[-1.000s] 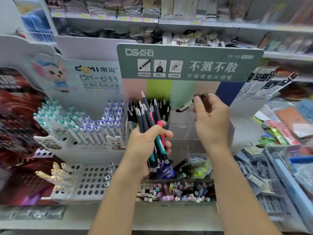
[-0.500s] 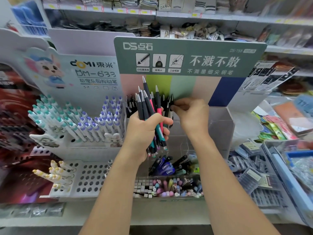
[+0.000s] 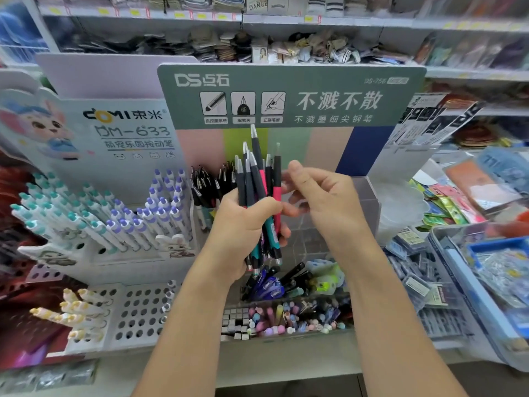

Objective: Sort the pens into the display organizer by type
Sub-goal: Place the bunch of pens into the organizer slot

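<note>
Green header card reads "DS点石", "不溅不散" and "DS-756"; beside it the white display says "DOMI東米 DM-633". Left hand is wrapped tight round a bundle of pens, dark barrels with red and teal ones, silver tips up, right in front of the clear acrylic organizer. Black pens stand in its left compartment, just behind the bundle. Right hand sits beside the bundle, fingers loosely curled, fingertips at a red pen; whether it actually pinches it, can't tell.
</note>
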